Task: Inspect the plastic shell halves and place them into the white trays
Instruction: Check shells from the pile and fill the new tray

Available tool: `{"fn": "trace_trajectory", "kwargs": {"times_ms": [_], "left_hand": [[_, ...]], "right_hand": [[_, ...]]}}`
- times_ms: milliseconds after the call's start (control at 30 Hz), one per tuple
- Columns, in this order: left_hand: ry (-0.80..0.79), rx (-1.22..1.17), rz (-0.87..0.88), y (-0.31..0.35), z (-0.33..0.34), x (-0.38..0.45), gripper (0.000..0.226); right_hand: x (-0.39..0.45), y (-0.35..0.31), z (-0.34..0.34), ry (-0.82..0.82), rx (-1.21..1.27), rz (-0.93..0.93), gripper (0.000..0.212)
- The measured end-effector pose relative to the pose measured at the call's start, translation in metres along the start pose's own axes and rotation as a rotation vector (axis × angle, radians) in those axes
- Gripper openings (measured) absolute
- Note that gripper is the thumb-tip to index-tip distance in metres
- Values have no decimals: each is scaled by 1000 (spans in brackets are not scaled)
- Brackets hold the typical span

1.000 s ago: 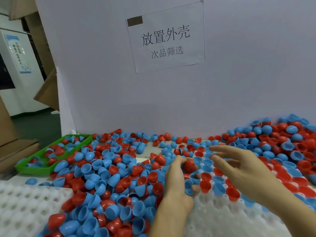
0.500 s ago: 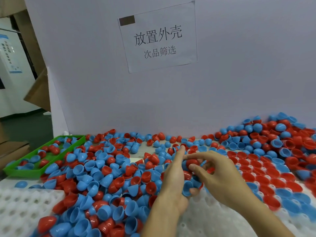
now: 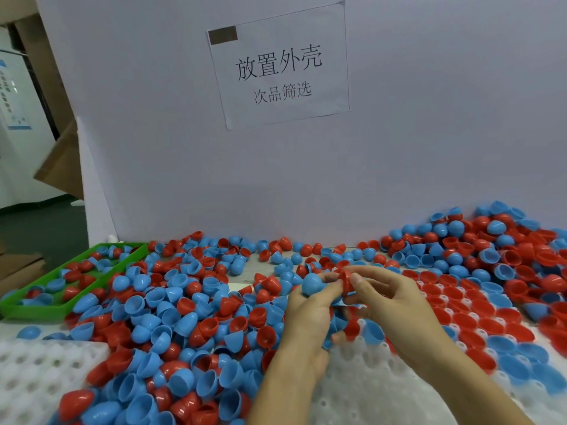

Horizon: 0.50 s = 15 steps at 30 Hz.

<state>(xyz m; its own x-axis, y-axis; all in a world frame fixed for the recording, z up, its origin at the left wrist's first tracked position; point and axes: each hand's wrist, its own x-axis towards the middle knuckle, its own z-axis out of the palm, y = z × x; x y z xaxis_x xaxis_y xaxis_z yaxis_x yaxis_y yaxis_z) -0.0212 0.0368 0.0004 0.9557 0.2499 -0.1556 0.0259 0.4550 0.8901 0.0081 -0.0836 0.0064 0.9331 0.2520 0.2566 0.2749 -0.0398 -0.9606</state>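
My left hand (image 3: pixel 306 311) grips a blue shell half (image 3: pixel 312 283) at its fingertips, dome towards me. Right beside it my right hand (image 3: pixel 389 299) pinches a red shell half (image 3: pixel 346 279) between thumb and fingers. Both hands hover above a white tray (image 3: pixel 362 391) with round pockets; red and blue halves fill its pockets to the right (image 3: pixel 478 326). A loose heap of red and blue shell halves (image 3: pixel 171 317) covers the table to the left and behind.
A green tray (image 3: pixel 36 308) holding several shell halves sits at the far left. Another white pocketed tray (image 3: pixel 33 372) lies at the lower left. A white wall with a paper sign (image 3: pixel 279 65) stands behind the bench. A taller pile of halves (image 3: pixel 491 240) rises at the back right.
My right hand came in from the right and took the red half from my left hand's fingertips. A blue half now shows in my left hand's fingers. Both hands rose slightly.
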Motion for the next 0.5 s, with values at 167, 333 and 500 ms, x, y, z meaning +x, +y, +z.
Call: {"fn": "trace_trajectory", "kwargs": {"times_ms": [167,333,500], "left_hand": [[45,56,11,-5,-3,6,15],[88,39,11,-5,-4,7,6],[119,29,-4,-5,-4,7,8]], "right_hand": [[1,-4,-11,-58,-35,25,16],[13,-5,-61,668,383,13,11],[14,-16,-77,891,487,135,24]]}}
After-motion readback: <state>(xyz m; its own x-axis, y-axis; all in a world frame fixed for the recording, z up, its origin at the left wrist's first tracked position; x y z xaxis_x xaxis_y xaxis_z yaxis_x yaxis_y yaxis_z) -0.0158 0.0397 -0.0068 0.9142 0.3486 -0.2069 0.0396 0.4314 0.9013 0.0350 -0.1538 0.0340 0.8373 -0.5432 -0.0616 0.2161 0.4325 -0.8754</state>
